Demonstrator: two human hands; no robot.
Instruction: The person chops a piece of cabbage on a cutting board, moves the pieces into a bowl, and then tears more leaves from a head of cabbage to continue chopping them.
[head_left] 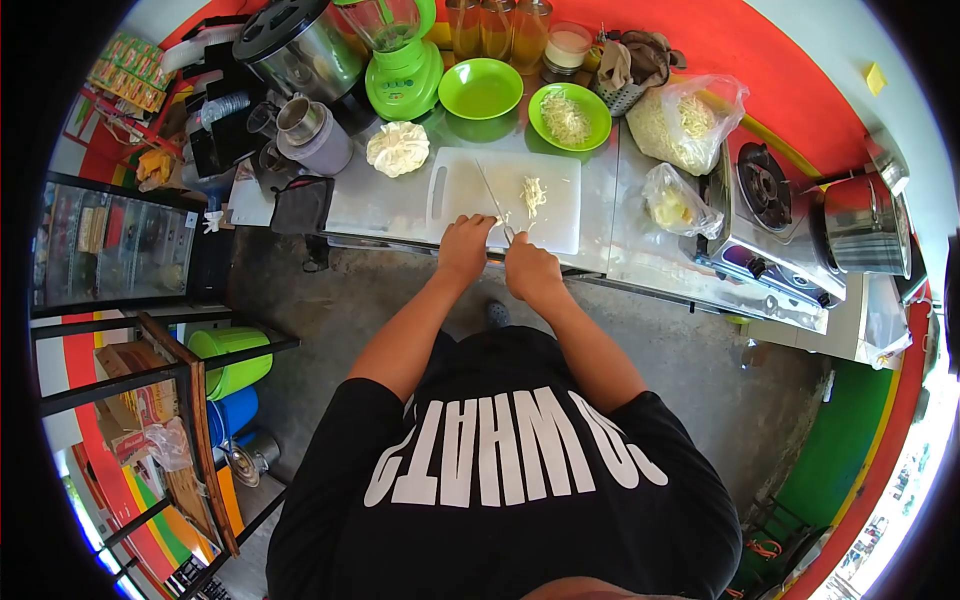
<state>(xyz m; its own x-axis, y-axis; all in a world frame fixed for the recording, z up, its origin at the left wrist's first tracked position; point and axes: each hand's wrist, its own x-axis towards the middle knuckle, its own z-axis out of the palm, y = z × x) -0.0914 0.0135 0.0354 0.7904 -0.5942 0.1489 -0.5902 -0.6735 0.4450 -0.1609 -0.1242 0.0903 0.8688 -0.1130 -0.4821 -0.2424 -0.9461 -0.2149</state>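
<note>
Blender: [402,62] green, at desk back.
Empty bowl: [481,88] green, beside blender.
Filled bowl: [569,115] green, holds pale shreds.
Cabbage piece: [397,148] on desk (cut side unclear).
Gas stove: [765,215] at right.
Steel pot: [865,225] on stove's far burner.

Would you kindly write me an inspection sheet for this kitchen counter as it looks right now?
Surface: steel counter with a white cutting board on it.
Job's things: knife on the board; shredded cabbage beside the blade; cabbage piece left of the board.
Clutter: green blender, green bowl, green plate of shreds, two plastic bags.
Hands: left hand at the board's near edge; right hand on the knife handle.
Cables: nothing seen.
Surroundings: gas stove, steel pot, buckets below a shelf.
</note>
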